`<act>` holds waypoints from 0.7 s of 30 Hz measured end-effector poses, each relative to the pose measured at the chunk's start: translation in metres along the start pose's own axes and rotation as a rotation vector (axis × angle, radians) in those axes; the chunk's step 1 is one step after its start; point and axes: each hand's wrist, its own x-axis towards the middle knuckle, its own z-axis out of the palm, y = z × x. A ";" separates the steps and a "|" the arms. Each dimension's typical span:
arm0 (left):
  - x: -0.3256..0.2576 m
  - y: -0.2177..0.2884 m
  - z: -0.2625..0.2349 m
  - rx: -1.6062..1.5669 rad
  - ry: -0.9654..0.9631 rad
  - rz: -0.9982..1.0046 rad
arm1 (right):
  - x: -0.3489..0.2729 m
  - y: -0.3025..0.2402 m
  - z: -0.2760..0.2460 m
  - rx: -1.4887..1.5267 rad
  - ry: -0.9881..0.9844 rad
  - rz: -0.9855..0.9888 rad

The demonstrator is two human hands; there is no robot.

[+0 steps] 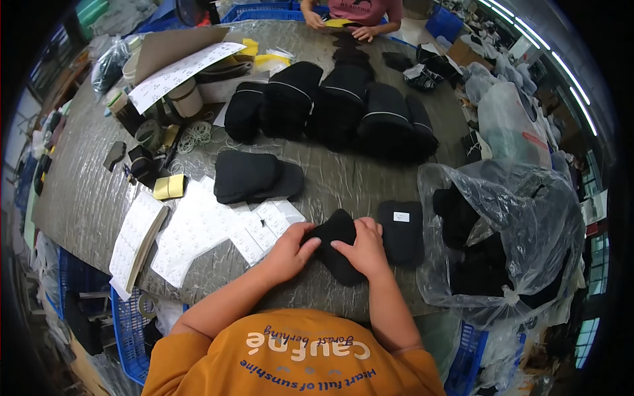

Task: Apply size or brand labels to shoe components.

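Observation:
A black cut fabric piece (pixel 341 267), or a thin stack of them, lies at the front of the table between my hands. My left hand (pixel 290 251) grips its left edge, thumb on top and fingers curled beneath. On the other edge my right hand (pixel 364 247) has the same hold, thumb pressed down. Right of it rests a flat black fabric stack (pixel 401 241) with a small white label on top. Farther off to the left sits another black fabric stack (pixel 247 175). White printed sheets (pixel 198 228) spread beside my left forearm.
Several tied black fabric bundles (pixel 287 96) form a row across the table. A clear plastic bag (pixel 528 231) with black pieces stands at the right. A paper pad (pixel 135 241), yellow slips (pixel 170 187) and string (pixel 195 135) lie left. Another person's hands (pixel 363 34) work at the far edge.

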 end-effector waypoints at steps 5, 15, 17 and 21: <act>-0.005 -0.006 0.000 0.173 -0.015 0.149 | 0.005 -0.008 0.004 -0.041 0.064 0.016; -0.012 0.003 -0.005 -0.028 -0.256 0.201 | -0.049 -0.050 -0.002 -0.356 0.079 -0.214; -0.015 0.003 0.004 -0.032 -0.248 0.256 | -0.050 -0.049 -0.003 -0.357 0.062 -0.203; -0.015 0.002 0.003 0.012 -0.214 0.354 | -0.045 -0.041 -0.007 -0.269 0.016 -0.189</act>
